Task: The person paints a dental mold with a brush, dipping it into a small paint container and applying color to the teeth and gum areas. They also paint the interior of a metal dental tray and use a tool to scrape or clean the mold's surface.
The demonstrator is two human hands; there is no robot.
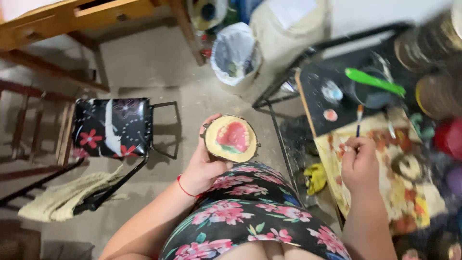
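Note:
My left hand (204, 166) holds a round wooden slice (230, 138) over my knee; its cream face carries a painted red shape with a green edge. A red thread circles that wrist. My right hand (360, 162) grips a thin paintbrush (359, 120), its bristle tip pointing up toward a black board (332, 96) that bears dabs of white and pink paint. That hand hovers above a paint-stained paper sheet (385, 168) on the table at the right.
A green-handled tool (374, 81) lies across a dark water cup. Round jars and lids (435, 62) crowd the right edge. A flowered black chair (111, 127), a knitted cloth (67, 197), a lined bin (235, 55) and a wooden table (72, 17) stand on the floor.

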